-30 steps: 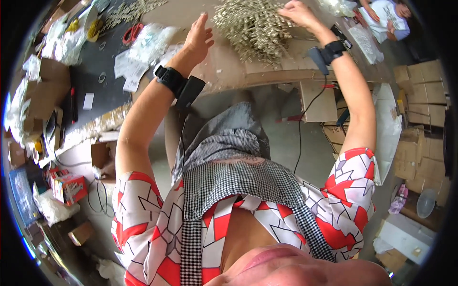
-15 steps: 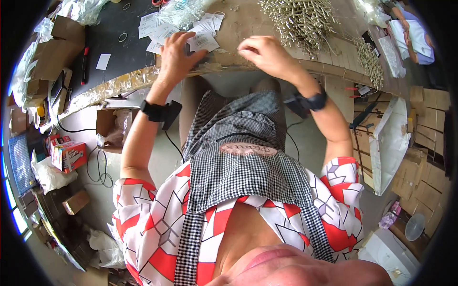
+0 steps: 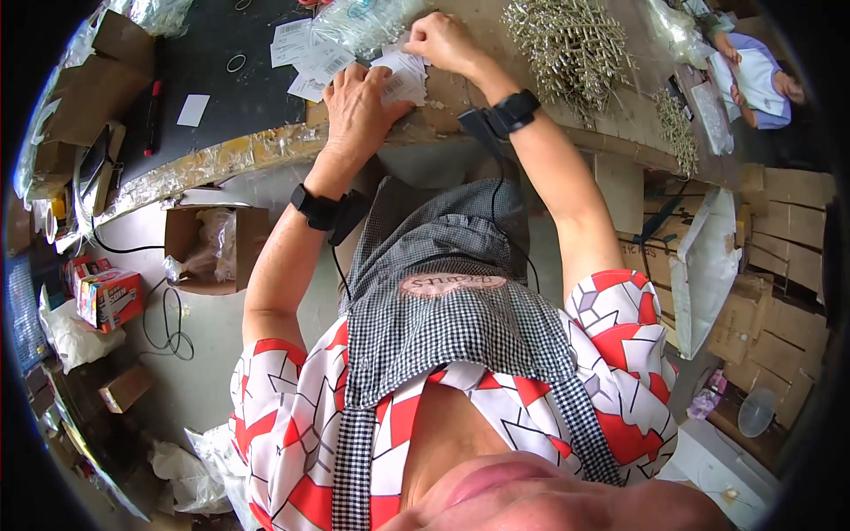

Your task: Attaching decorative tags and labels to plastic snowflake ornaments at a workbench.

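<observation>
Workbench: I am working at the front edge of a workbench (image 3: 243, 102), its top black on my left and brown on my right.
Gold branches: a glittery bunch (image 3: 567, 53) is lying right of my hands, well apart from both.
Paper slips: the white printed slips (image 3: 323, 62) are lying in a loose, overlapping spread around and beyond my left fingers, partly against the plastic. Squaring them, I judge, would make single ones easier to pick out.
Clear plastic: a crumpled bundle (image 3: 363, 26) is sitting just behind the slips; I should be keeping slips from sliding under it.
Left hand: my left hand (image 3: 359, 111) is spreading fairly wide, thumb out, fingertips resting on the slips. For good control, I think it should be pressing flat and lightly, steadying the spread without creasing it.
Right hand: my right hand (image 3: 443, 42) is curling narrow at the far side of the slips; I cannot tell whether its fingertips are gripping one. Lifting by one corner, I judge, would avoid dragging neighbours along.
Blank card: a white card (image 3: 193, 110) is lying apart on the black top.
Ring: a thin pale loop (image 3: 235, 63) is lying left of the slips.
</observation>
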The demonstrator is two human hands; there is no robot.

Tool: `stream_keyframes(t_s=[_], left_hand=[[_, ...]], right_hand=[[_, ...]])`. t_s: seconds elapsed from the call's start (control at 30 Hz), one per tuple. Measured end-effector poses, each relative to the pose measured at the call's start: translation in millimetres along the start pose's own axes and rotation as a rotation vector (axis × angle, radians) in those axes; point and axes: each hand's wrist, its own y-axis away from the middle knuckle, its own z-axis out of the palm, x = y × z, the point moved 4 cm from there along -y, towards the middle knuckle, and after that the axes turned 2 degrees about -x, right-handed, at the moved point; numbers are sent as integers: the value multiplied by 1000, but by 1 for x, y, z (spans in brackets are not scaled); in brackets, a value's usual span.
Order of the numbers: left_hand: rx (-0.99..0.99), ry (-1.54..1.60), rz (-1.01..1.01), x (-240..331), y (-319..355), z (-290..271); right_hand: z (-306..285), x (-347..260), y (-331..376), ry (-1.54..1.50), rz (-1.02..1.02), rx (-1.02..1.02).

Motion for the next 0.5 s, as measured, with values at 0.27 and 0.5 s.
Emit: stream_keyframes(t_s=[0.27, 0.5], left_hand=[[57, 566, -187, -26, -2, -4], [87, 921, -217, -41, -15, -5]], right_hand=[[-56, 17, 35, -296, 402, -330], [-67, 15, 70, -484, 481, -251]])
